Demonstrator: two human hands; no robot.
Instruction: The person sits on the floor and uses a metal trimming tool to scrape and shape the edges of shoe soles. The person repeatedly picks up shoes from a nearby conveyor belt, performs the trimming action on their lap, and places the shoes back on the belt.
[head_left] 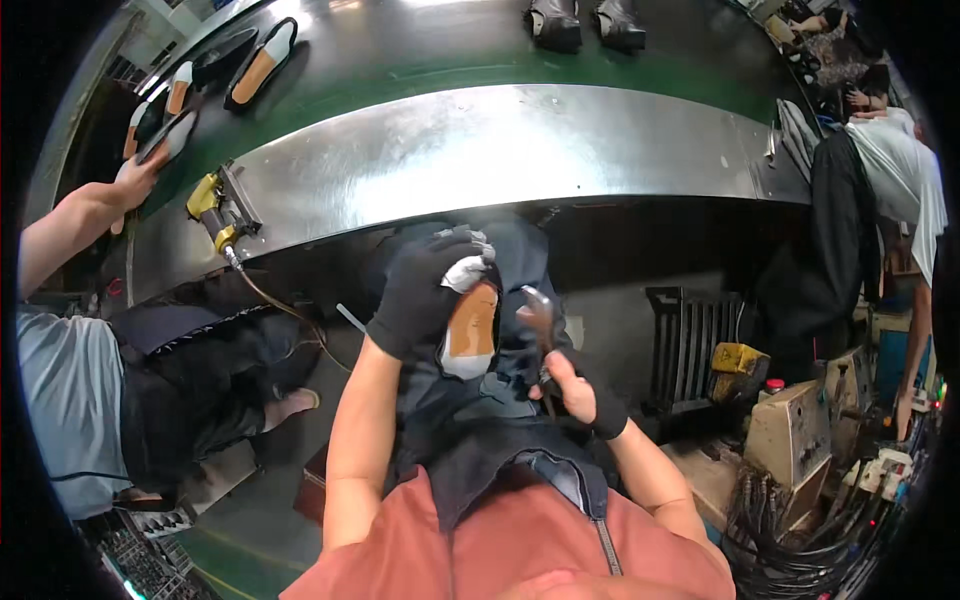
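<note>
On my lap lies a shoe [471,330], its tan and white underside facing up. My left hand [432,283], in a dark glove with white on the fingertips, is closed round the far end of that shoe. In my right hand [573,390] is a hammer [538,318], gripped by its handle with the metal head up beside the shoe. The hammer head looks slightly blurred and is apart from the shoe. A dark band covers my right wrist, while the fingers are bare.
A metal ledge [400,150] edges the green conveyor belt [400,90] ahead. On the ledge's left lies a yellow air nail gun [215,210] with a hose. A co-worker's hand [138,180] at left holds a shoe; more shoes [262,65] lie beyond. Machine boxes [790,430] stand at right.
</note>
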